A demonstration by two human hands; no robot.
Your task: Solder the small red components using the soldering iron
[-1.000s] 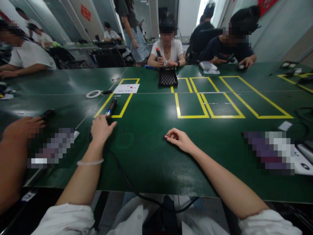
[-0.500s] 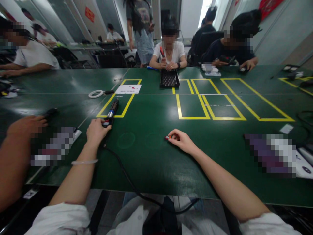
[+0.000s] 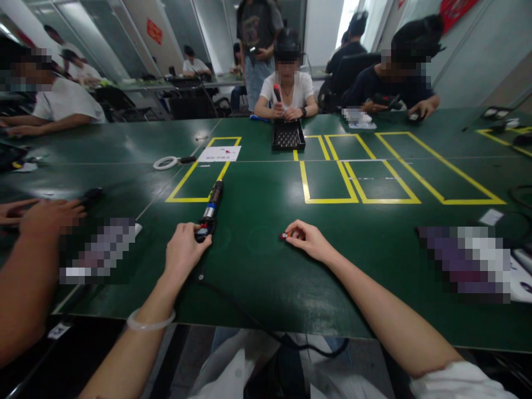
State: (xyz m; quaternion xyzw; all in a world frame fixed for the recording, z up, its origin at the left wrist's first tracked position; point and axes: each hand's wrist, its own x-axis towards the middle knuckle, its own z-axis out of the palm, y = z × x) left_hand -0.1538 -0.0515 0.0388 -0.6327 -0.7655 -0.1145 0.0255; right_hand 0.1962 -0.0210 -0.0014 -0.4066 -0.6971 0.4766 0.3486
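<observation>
My left hand (image 3: pixel 187 246) has its fingers closed around the rear of a corded electric screwdriver (image 3: pixel 211 204), a dark cylinder with silver and blue bands. Its front end points away from me. I cannot tell whether the screwdriver rests on the table or hangs just above it. A black cable (image 3: pixel 241 310) runs from near this hand toward the table's front edge. Further right, my right hand (image 3: pixel 307 239) pinches a small red-and-orange piece (image 3: pixel 284 236) low over the green tabletop. Fingers hide most of that piece, so its kind is not clear.
Yellow tape rectangles (image 3: pixel 330 200) mark the green table (image 3: pixel 266 282). Beyond them, a person works over a black tray (image 3: pixel 288 145). A paper sheet (image 3: pixel 220 153) and a white ring (image 3: pixel 165 163) lie at the back left. Another person's arm (image 3: pixel 31 260) reaches in at left.
My left hand has shifted right and slightly toward me, carrying the electric screwdriver along. My right hand stays in place with the small piece. A standing person in the background moved right.
</observation>
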